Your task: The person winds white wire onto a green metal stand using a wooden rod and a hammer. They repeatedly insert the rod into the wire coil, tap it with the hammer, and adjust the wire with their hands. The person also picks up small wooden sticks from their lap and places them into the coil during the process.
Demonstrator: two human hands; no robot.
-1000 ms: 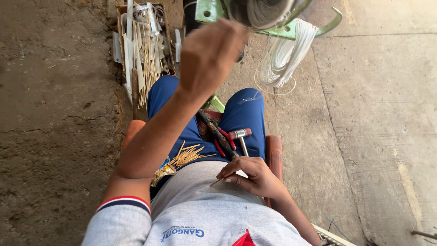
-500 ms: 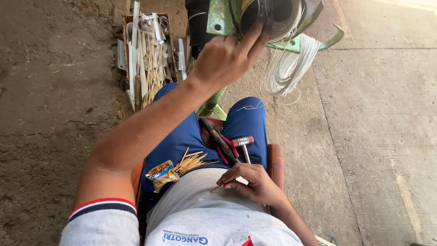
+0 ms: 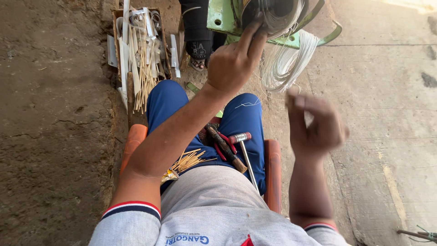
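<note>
The left hand [image 3: 234, 61], fingers curled, touches the wire-wound motor core [image 3: 277, 13] just ahead, while the blurred, loosely curled, empty right hand [image 3: 316, 125] hangs nearer the body.

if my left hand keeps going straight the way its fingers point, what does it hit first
Most likely the dark round winding core in the green metal frame: the left hand has its fingertips at the core's rim already, though depth is hard to judge.

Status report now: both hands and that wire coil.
Left hand fingers on the round motor housing. Right hand raised mid-air, blurred, grip unclear. White wire coil hangs beneath. Hammer in lap.
</note>
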